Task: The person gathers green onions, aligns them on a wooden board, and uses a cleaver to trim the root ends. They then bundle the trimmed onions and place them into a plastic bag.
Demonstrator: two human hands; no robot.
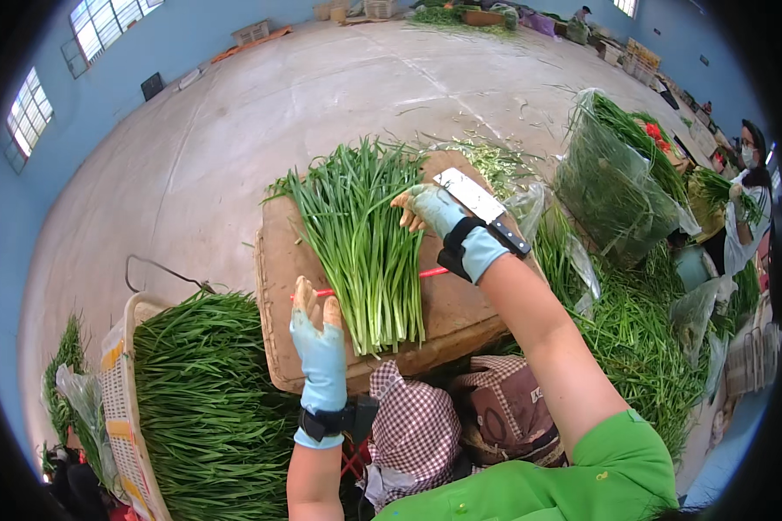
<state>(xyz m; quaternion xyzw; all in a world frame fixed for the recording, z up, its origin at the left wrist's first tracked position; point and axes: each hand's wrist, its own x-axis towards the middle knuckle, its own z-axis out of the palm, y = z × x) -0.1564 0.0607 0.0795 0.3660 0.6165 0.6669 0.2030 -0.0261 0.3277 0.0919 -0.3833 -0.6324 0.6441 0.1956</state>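
A bunch of long green garlic chives (371, 254) lies on a worn brown board (456, 303), pale stem ends towards me. A thin red tie (434, 271) runs crosswise beneath the bunch, showing on both sides. My left hand (318, 342), in a pale blue glove with stained fingertips, is beside the stems at the tie's left end. Its thumb and fingers are apart, without a visible grip. Over the right side of the leaves is my gloved right hand (428, 207), fingers spread and slightly bent, holding nothing visible. A cleaver (472, 197) with a black handle lies just right of it.
A plastic crate (118, 397) packed with chives (208, 404) stands at left. Loose greens (645, 325) and a filled plastic bag (616, 189) are at right, where a masked person (749, 189) handles greens. Trimmings (489, 163) litter the concrete floor (234, 156). Checked cloth (414, 430) lies below the board.
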